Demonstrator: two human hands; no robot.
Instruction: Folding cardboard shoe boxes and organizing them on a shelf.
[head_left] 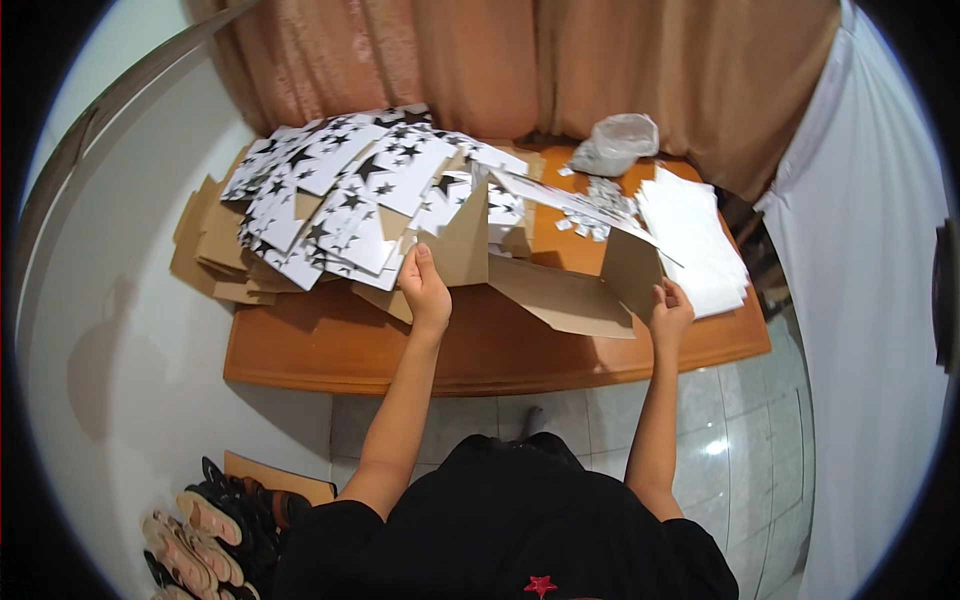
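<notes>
A flat brown cardboard box blank with a white star-printed outer face is partly folded up on the orange wooden table. My left hand grips its left upright flap. My right hand holds the right upright flap at its lower edge. The box's base panel lies flat between my hands.
A big heap of star-printed white box blanks covers the table's far left. Plain white sheets are stacked at the right. A clear plastic bag and small printed pieces lie at the back. Sandals sit on the floor.
</notes>
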